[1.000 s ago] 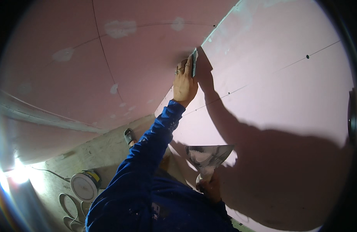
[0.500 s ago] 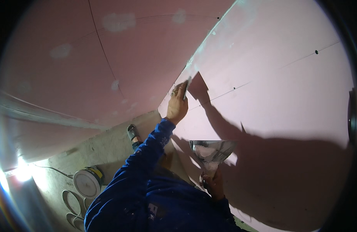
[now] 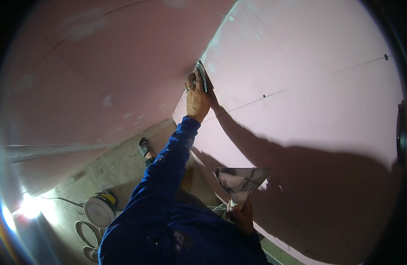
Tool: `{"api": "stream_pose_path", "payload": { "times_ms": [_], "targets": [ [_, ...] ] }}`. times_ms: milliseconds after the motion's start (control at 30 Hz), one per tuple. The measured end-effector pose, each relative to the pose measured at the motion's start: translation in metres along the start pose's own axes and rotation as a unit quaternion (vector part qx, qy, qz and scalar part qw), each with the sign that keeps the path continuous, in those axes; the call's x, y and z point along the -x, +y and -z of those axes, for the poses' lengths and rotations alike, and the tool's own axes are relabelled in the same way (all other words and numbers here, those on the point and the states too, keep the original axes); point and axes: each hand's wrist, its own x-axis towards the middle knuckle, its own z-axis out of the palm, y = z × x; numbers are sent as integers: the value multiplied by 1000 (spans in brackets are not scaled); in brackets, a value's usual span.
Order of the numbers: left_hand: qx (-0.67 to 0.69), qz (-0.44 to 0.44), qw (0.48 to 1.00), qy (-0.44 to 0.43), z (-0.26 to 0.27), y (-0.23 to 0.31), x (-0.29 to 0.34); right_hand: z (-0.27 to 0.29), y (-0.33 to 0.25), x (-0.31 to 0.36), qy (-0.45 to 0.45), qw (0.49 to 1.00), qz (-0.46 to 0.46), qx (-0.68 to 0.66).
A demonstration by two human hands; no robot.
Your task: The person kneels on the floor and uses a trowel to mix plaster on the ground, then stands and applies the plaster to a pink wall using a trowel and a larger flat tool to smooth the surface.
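Left hand (image 3: 197, 104) has travelled up along the corner seam (image 3: 218, 35) since half a second ago, when it sat lower with its blade just off the line; the right hand has hardly shifted. Key relation: the small blade (image 3: 204, 79) lies beyond and along the right side of the left fingers, its upper end appearing to meet the seam where the darker pink panel (image 3: 137, 66) joins the lit panel (image 3: 327, 110). Its long axis leans up and slightly left, whereas the seam leans up and right, so the two cross at an angle. Left hand is clearly the nearer to the seam. Pose: left arm reaches well forward, forearm sloping up and right, wrist near straight, back of hand toward the camera. Left fingers closed on the blade; thumb position cannot be told. Right hand (image 3: 241, 215) held low near the body, closed round the handle of a wide knife (image 3: 260, 176), broad edge uppermost, pale filler (image 3: 233, 180) lying on its face. Wide knife is well apart from the small blade, below and to its right. Lidded bucket (image 3: 99, 213) stands on the floor, left of the body.
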Motion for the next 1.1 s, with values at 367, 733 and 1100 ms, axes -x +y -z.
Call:
{"api": "stream_pose_path", "payload": {
  "times_ms": [367,733,1100],
  "targets": [
    [-7,-30,987,-157,46,-28,71,-16,-14,-7,-48,996,41,57],
    [27,-52,996,-63,67,1,23,-16,0,-21,-40,997,62,-12],
    [33,-64,997,-22,29,4,-1,-7,5,-4,-3,999,33,-3]
  ]
}}
